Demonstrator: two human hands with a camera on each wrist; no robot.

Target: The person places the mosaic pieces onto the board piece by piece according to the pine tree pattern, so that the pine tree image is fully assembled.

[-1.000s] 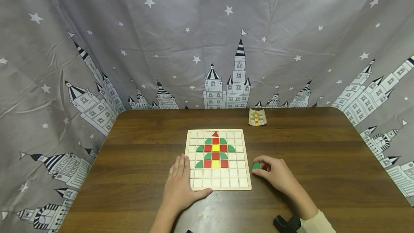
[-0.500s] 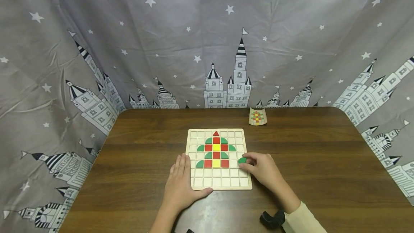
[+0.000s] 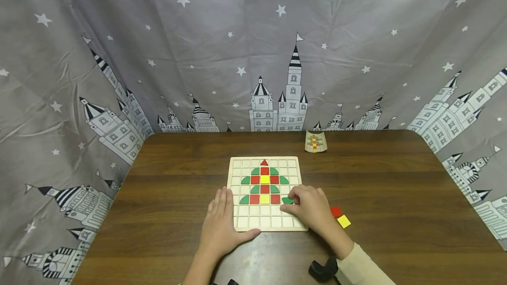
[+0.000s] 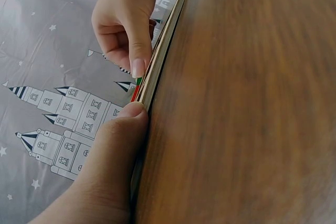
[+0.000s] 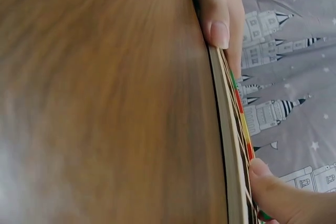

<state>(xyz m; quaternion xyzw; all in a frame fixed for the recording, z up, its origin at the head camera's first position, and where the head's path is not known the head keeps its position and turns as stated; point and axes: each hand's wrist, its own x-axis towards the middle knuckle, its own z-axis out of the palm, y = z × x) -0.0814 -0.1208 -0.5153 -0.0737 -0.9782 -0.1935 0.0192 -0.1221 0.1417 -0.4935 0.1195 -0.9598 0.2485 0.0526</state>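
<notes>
A pale wooden grid board [image 3: 253, 222] lies on the table, with red and yellow squares and green rounded pieces laid in a tree shape under a red triangle [image 3: 264, 162]. My right hand [image 3: 310, 206] pinches a green quarter-round piece [image 3: 287, 200] over the board, just right of the red square [image 3: 275, 199] in the lowest filled row. My left hand [image 3: 219, 221] rests along the board's left side, fingers straight, thumb against the front edge. In the left wrist view the right thumb [image 4: 139, 59] is low at the board's surface.
A red square tile [image 3: 336, 212] and a yellow square tile [image 3: 344, 221] lie on the table beside the right forearm. A small curled picture card [image 3: 315, 142] with a similar tree pattern stands near the back edge. A grey castle-print curtain [image 3: 198, 56] hangs behind the table.
My right hand has carried the green piece left from beside the board to over its grid. The red and yellow tiles have come into view behind it. My left hand has stayed put.
</notes>
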